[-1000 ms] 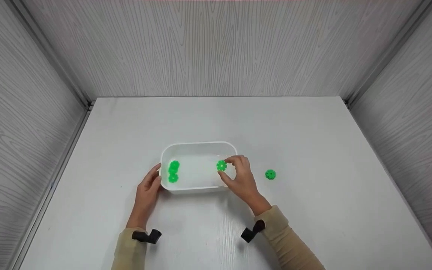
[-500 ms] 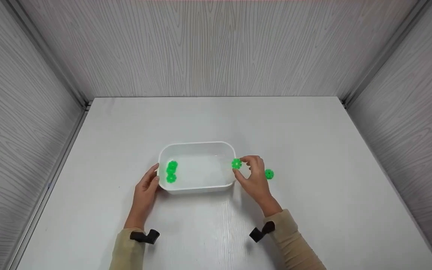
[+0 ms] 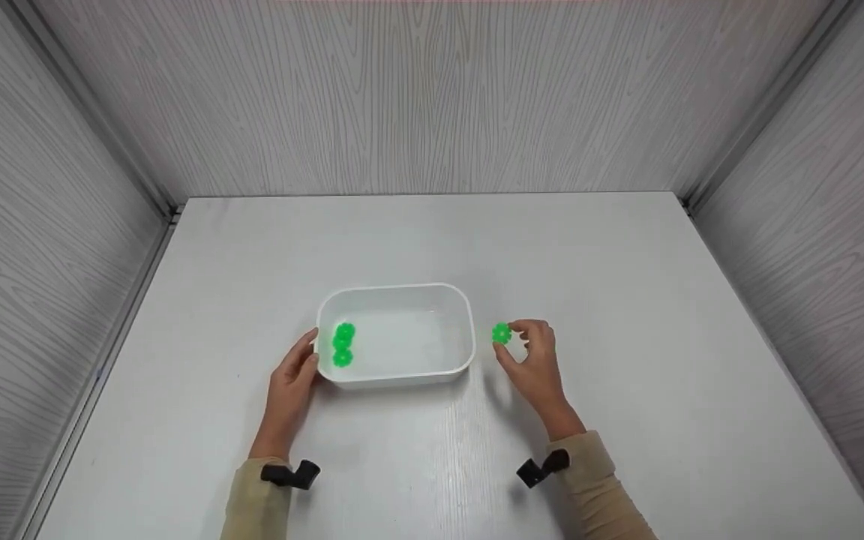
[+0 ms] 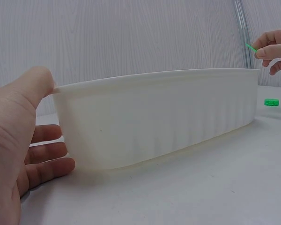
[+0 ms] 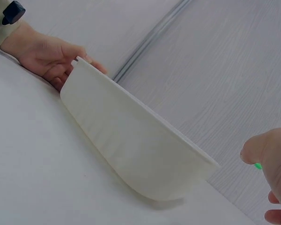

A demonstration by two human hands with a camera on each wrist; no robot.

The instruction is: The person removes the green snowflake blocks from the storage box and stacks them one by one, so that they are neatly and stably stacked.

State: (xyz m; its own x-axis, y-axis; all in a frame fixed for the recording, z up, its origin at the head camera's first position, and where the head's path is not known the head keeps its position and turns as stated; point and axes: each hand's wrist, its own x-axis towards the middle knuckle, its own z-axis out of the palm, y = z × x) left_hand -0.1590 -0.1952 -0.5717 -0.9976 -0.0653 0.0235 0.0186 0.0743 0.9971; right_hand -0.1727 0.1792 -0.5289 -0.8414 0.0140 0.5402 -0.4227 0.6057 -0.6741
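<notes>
Left hand [image 3: 289, 386]: yours, at the left end of the white tub [image 3: 394, 380]; thumb at the rim, fingers spread from it and resting against the outer wall. Right hand [image 3: 535, 367]: yours, right of the tub, thumb and forefinger clamped on one green flower-shaped disc [image 3: 502, 333], which you hold raised off the white tabletop [image 3: 402, 240] and apart from the tub. Cluster of green discs [image 3: 343, 341]: overlapping in a near-to-far row, inside the tub at its left end. Round green piece [image 4: 271, 102]: on the tabletop, right of the tub, below your right hand in the left wrist view
</notes>
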